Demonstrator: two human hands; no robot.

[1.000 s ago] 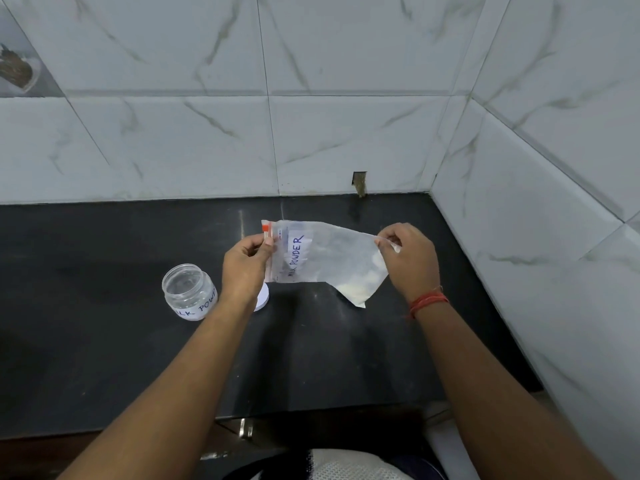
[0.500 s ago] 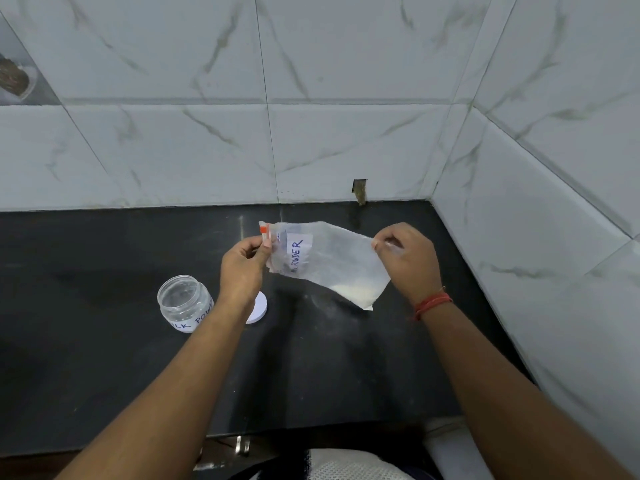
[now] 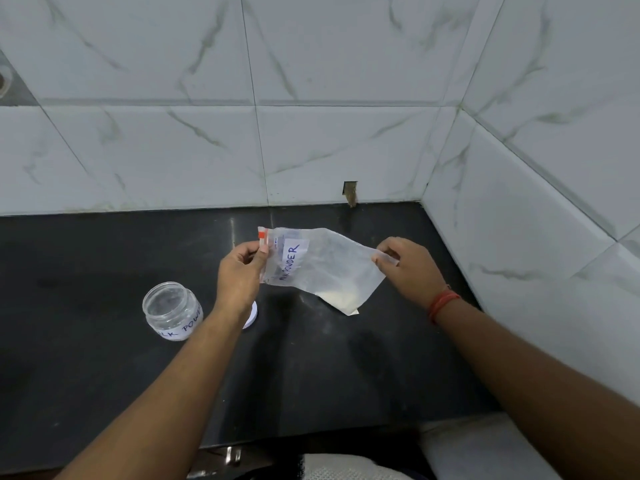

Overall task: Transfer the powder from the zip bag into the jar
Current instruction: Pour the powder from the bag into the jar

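Observation:
A clear zip bag labelled "MILK POWDER" hangs sideways above the black counter, with a little white powder gathered in its lower right corner. My left hand pinches the zip end, beside a red tab. My right hand pinches the opposite upper corner. An open clear jar with a "MILK POWDER" label stands on the counter to the left of my left hand. Its white lid lies flat, mostly hidden under my left wrist.
The black counter meets white marble-pattern tiled walls at the back and on the right. A small notch is cut in the back wall at counter level. The counter's front edge runs close to my body.
The bag and both hands keep nearly the same pose; the powder stays in the lower corner. The camera view has tilted slightly, shifting everything a little lower in the frame.

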